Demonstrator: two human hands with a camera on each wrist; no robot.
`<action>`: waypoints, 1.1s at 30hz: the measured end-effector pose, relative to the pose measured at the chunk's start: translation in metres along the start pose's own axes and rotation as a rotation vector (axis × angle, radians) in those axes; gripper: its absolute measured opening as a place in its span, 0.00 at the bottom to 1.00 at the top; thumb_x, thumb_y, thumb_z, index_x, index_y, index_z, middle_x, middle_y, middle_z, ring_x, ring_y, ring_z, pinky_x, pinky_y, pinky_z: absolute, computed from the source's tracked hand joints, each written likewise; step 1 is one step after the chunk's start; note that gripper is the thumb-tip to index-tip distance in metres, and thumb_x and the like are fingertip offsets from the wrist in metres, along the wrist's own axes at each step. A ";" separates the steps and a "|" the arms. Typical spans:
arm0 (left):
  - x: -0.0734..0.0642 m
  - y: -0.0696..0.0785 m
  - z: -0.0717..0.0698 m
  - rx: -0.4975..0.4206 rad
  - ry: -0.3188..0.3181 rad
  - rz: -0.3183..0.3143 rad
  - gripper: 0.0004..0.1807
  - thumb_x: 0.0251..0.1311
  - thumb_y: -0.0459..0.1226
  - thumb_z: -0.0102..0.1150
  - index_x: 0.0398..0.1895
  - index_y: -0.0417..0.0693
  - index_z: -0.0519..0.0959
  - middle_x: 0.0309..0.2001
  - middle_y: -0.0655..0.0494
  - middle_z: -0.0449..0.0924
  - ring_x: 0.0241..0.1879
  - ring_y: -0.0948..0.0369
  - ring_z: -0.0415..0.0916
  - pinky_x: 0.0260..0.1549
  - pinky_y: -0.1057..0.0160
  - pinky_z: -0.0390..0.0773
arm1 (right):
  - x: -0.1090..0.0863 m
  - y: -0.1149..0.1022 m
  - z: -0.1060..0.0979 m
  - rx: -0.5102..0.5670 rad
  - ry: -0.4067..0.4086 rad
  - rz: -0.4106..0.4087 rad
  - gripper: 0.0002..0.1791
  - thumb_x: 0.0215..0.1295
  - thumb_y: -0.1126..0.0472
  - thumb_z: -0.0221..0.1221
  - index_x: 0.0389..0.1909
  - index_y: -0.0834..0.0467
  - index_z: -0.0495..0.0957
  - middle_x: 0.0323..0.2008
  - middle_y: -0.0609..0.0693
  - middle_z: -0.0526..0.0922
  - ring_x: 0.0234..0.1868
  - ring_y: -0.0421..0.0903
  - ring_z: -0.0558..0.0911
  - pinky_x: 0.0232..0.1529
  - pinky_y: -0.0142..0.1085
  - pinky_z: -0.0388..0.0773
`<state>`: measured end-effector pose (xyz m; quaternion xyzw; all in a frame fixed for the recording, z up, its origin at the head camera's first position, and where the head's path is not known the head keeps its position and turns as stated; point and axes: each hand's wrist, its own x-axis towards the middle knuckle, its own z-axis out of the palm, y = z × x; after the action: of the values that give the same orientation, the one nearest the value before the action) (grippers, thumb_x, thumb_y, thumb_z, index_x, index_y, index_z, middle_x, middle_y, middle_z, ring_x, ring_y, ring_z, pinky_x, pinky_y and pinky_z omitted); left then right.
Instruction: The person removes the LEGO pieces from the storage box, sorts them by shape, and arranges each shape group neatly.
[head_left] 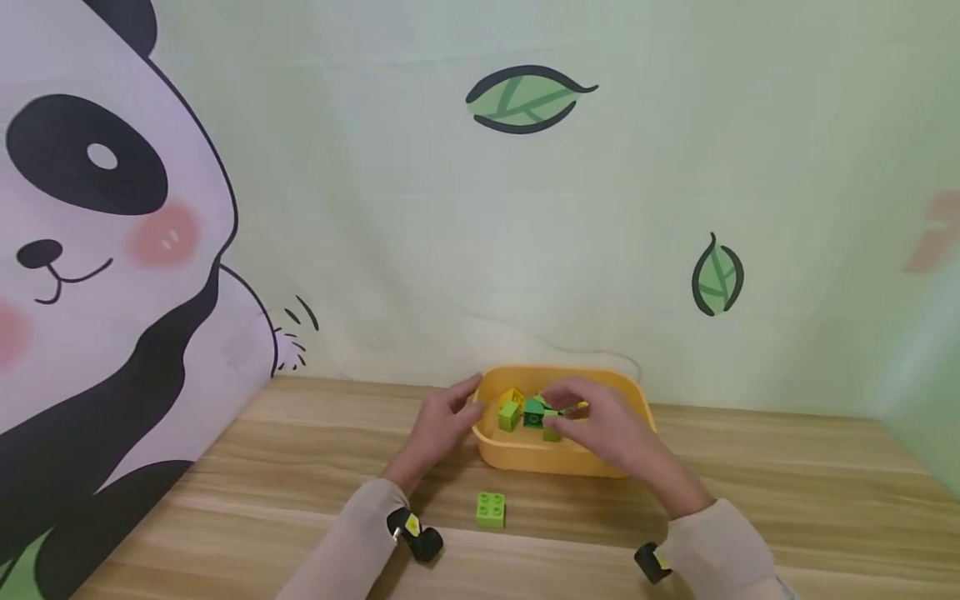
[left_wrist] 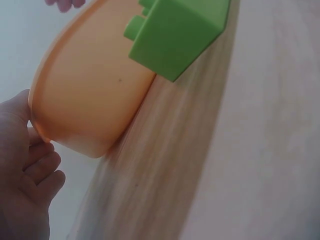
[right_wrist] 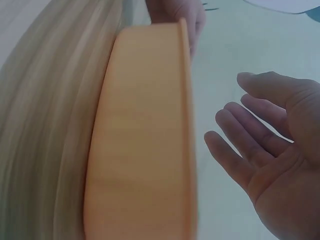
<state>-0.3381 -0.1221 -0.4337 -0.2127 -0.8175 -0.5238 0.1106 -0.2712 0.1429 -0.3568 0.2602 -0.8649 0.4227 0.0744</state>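
Observation:
A yellow-orange plastic basin [head_left: 551, 458] stands on the table and holds several toy building bricks. Among them are a light green brick [head_left: 508, 416], a dark green brick [head_left: 533, 412] and a yellow piece [head_left: 513, 396]. My left hand [head_left: 444, 423] grips the basin's left rim, thumb by the rim and fingers curled at the outer side. Above the basin's right half hovers my right hand [head_left: 606, 423], its fingers relaxed and apart; the right wrist view shows nothing in it. Partly behind its thumb is another light green brick [head_left: 551, 432].
A light green brick with studs on top [head_left: 491, 509] lies on the wooden table [head_left: 315, 450] in front of the basin. Behind the table hangs a pale green backdrop [head_left: 420, 250] with a panda and leaves printed on it.

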 end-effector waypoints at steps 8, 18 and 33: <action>0.002 0.004 0.002 0.020 -0.008 -0.037 0.29 0.72 0.34 0.59 0.75 0.37 0.72 0.74 0.44 0.71 0.73 0.44 0.69 0.70 0.47 0.71 | 0.008 0.019 -0.005 -0.110 -0.002 0.017 0.15 0.68 0.68 0.70 0.55 0.66 0.83 0.50 0.60 0.87 0.51 0.57 0.86 0.54 0.51 0.87; 0.000 0.005 0.002 0.017 -0.014 -0.053 0.30 0.72 0.35 0.59 0.76 0.38 0.71 0.75 0.44 0.70 0.73 0.44 0.68 0.70 0.47 0.71 | 0.020 0.036 -0.004 -0.224 -0.082 0.064 0.15 0.68 0.66 0.70 0.54 0.66 0.84 0.49 0.57 0.88 0.49 0.54 0.86 0.54 0.50 0.86; -0.001 0.004 0.002 0.011 -0.017 -0.058 0.30 0.73 0.36 0.58 0.76 0.37 0.71 0.75 0.44 0.70 0.74 0.44 0.68 0.71 0.46 0.70 | 0.026 0.052 0.005 -0.230 -0.138 0.034 0.12 0.67 0.69 0.70 0.49 0.66 0.85 0.46 0.56 0.88 0.47 0.53 0.87 0.52 0.49 0.86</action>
<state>-0.3355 -0.1196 -0.4319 -0.1926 -0.8270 -0.5205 0.0895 -0.3198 0.1557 -0.3872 0.2638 -0.9150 0.3031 0.0368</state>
